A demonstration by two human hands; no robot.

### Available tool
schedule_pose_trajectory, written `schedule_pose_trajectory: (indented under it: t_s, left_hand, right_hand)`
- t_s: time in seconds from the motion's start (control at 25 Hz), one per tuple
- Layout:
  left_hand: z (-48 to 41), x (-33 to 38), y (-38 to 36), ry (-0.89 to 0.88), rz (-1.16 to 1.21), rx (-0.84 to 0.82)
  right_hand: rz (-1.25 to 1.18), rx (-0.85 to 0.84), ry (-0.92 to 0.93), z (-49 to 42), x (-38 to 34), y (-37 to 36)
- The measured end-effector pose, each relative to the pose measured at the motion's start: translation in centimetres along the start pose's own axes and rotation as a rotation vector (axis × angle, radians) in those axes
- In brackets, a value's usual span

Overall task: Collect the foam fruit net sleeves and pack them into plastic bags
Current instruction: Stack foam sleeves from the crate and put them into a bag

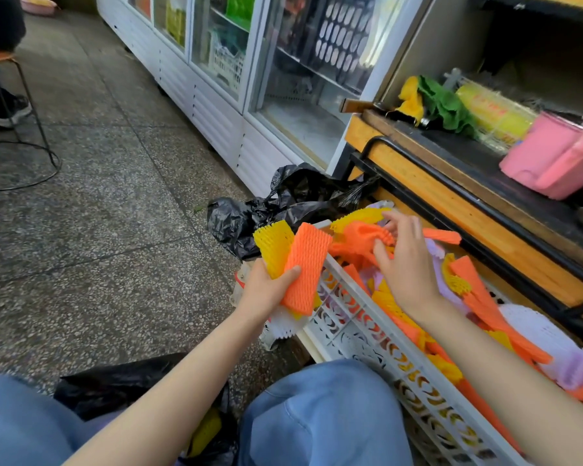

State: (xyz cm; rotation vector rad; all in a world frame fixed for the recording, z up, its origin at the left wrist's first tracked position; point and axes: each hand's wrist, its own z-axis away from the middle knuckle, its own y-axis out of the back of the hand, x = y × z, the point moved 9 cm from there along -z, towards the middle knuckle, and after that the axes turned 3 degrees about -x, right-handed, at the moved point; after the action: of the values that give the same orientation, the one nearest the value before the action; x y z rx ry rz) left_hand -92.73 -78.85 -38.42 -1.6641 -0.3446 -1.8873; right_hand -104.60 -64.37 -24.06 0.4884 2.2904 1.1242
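Left hand point(266, 292) is gripping an orange sleeve point(306, 264) over a yellow sleeve point(272, 245) whose lower end is hiding behind it; right hand point(406, 267) is pinching a crumpled orange net point(360, 237) over the white crate point(354, 334), which is running off frame at right. I am seeing a black bag point(115, 381) half hidden beneath the forearm, with speckled floor point(98, 247) lying open leftward.

You've got a flat orange sleeve point(305, 269) fanned over a yellow sleeve point(272, 245) in your left hand point(266, 290), with a white sleeve point(285, 326) poking out underneath. Your right hand point(406, 260) pinches a crumpled orange sleeve point(360, 235) atop the mixed pile point(485, 297) filling the crate point(360, 327). One black bag point(283, 203) lies crumpled beyond it, and a second black bag point(115, 381) sits between your knees.
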Motion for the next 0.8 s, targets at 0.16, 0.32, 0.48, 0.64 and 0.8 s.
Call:
schedule_pose_trajectory:
  t_s: [0.16, 0.32, 0.48, 0.64, 0.8]
  left_hand:
    - [1.2, 0.9, -2.0, 0.012, 0.12, -0.055]
    - [2.5, 1.1, -5.2, 0.165, 0.355, -0.238]
    - [3.7, 3.3, -6.7, 0.1, 0.258, -0.305]
    - [3.8, 3.8, -5.3, 0.006, 0.177, -0.052]
    - [4.2, 3.6, -5.5, -0.033, 0.159, -0.039]
  right_hand:
    - [0.0, -0.147, 0.224, 4.1, -3.8, -0.4]
    - [-0.165, -0.274, 0.166, 6.9, -4.9, -0.8]
    - [-0.175, -0.299, 0.205, 7.6, -5.9, 0.6]
    - [-0.34, -0.412, -0.008, 8.8, -2.9, 1.8]
    - [-0.043, -0.314, -0.186, 8.9, 5.8, 2.4]
